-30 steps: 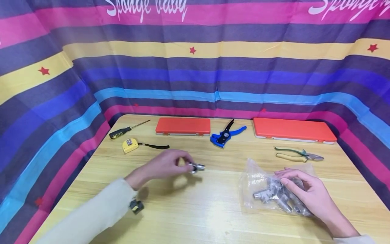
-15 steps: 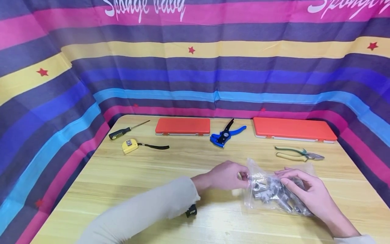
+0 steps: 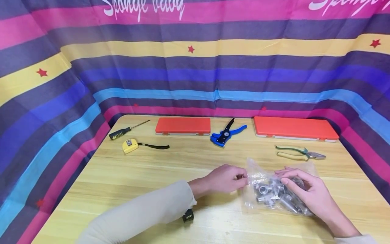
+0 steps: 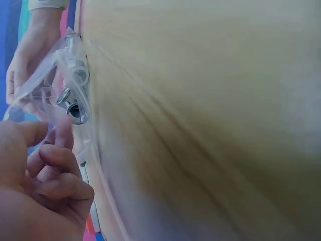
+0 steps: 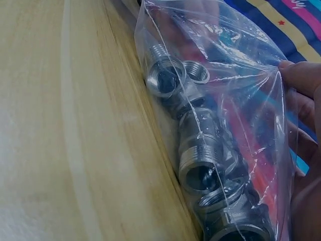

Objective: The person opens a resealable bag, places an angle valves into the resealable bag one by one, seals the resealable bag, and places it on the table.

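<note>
both hands meet at a clear plastic bag (image 3: pixel 275 189) of threaded metal pipe fittings (image 5: pixel 198 150) lying on the wooden table (image 3: pixel 152 176). right hand (image 3: pixel 307 193) holds its far end, fingers curled over it; left hand (image 3: pixel 226 178) seems to pinch the bag's near edge.

Light wooden counter (image 3: pixel 170 176) carries: black-handled screwdriver (image 3: pixel 125 130), yellow tape measure (image 3: pixel 129 145), two flat orange plastic cases (image 3: pixel 182 126) (image 3: pixel 295 128), blue wire stripper (image 3: pixel 225 134), green-handled pliers (image 3: pixel 300 153), clear plastic bag of metal fittings (image 3: pixel 274 193).
</note>
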The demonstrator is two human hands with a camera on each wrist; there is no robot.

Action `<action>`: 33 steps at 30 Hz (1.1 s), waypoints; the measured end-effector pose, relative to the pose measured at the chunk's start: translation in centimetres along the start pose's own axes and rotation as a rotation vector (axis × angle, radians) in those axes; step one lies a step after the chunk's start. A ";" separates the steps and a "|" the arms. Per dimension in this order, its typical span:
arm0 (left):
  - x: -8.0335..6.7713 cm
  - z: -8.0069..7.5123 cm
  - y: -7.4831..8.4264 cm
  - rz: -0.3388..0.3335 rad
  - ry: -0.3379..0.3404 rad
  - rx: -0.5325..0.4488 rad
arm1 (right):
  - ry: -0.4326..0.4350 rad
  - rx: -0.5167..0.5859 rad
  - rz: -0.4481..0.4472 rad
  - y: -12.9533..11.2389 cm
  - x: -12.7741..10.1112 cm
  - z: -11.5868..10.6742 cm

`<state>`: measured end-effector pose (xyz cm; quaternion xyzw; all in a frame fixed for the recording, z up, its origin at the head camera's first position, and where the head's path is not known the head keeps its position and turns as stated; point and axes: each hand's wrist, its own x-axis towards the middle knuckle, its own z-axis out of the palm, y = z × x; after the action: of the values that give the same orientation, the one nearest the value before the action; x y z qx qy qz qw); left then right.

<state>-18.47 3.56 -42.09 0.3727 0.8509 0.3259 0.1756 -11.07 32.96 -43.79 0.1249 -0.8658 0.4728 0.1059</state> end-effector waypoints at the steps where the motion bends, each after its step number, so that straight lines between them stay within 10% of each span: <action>1: -0.5 0.0 0.0 -0.022 -0.005 -0.060 | -0.002 0.001 0.001 0.0 0.0 0.0; 11: -3.9 1.5 1.5 -0.161 -0.126 -0.527 | -0.011 -0.010 -0.026 0.2 0.3 0.0; 19: -4.6 2.3 1.4 -0.165 -0.219 -0.520 | -0.017 -0.045 -0.013 0.0 0.6 0.2; 33: -4.9 2.3 1.2 -0.127 -0.163 -0.377 | -0.276 -0.299 -0.031 -1.1 5.8 0.9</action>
<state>-13.35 1.49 -42.67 0.3041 0.7795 0.4366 0.3305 -16.33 30.93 -41.69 0.1849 -0.9306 0.3158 0.0109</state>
